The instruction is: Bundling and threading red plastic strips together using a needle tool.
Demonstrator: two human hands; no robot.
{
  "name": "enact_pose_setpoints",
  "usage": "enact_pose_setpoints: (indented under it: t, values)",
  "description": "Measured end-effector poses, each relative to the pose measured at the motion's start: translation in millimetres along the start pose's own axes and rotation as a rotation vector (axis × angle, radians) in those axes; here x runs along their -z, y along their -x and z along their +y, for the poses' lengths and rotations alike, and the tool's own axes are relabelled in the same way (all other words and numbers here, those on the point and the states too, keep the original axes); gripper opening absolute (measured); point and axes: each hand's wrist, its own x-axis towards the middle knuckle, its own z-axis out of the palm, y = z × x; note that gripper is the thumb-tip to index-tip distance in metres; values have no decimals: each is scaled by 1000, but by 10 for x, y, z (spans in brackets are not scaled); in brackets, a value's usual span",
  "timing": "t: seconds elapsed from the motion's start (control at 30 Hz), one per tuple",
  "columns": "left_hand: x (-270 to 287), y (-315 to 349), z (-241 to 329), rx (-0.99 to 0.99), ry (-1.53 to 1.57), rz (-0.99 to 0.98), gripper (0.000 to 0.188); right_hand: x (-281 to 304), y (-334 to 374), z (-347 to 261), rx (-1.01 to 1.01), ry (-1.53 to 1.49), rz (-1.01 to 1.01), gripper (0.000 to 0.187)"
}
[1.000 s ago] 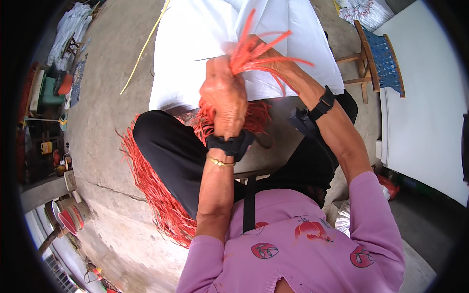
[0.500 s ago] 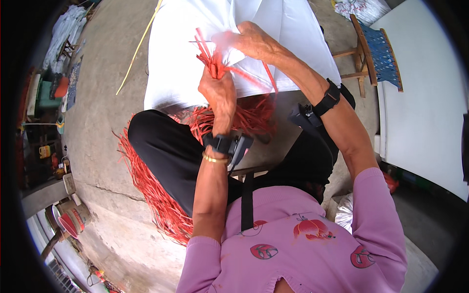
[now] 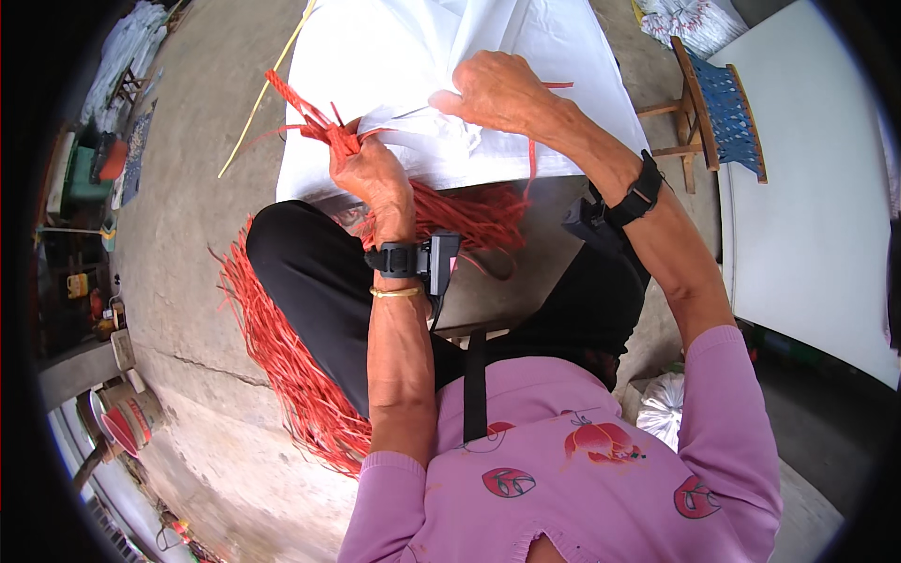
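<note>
My left hand [image 3: 377, 176] is closed around a bundle of flat red strips [image 3: 343, 141], whose ends stick out up and to the left over the white cloth [image 3: 375, 47]. To its right, above the cloth, my right hand [image 3: 499, 92] is curled with the thumb pointing left. A single red strip [image 3: 531, 164] hangs below it, and a short red end shows beyond its knuckles. The fingers hide how that strip is gripped. More loose red strips [image 3: 474, 214] lie under the cloth's near edge, between my knees.
A long heap of red strips [image 3: 300, 394] lies on the floor beside my left leg. One yellow strip [image 3: 258, 98] lies left of the cloth. At the right stand a wooden stool with blue webbing [image 3: 727, 113] and a white panel [image 3: 807, 206]. A bucket [image 3: 136, 418] stands lower left.
My left hand has moved left with the red bundle, away from the right hand. The right hand has shifted slightly right and down, and the bundle's ends now lean left.
</note>
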Motion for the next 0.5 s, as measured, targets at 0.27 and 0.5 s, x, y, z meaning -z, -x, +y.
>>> enact_pose_setpoints:
  t: [0.27,0.5]
  values:
    - [-97,284,348,-310,-97,-304,17,-187,49,131,31,-8,-133,37]
    - [-9,97,426,368,266,-502,16,-123,-21,-28,-270,-330,24,79]
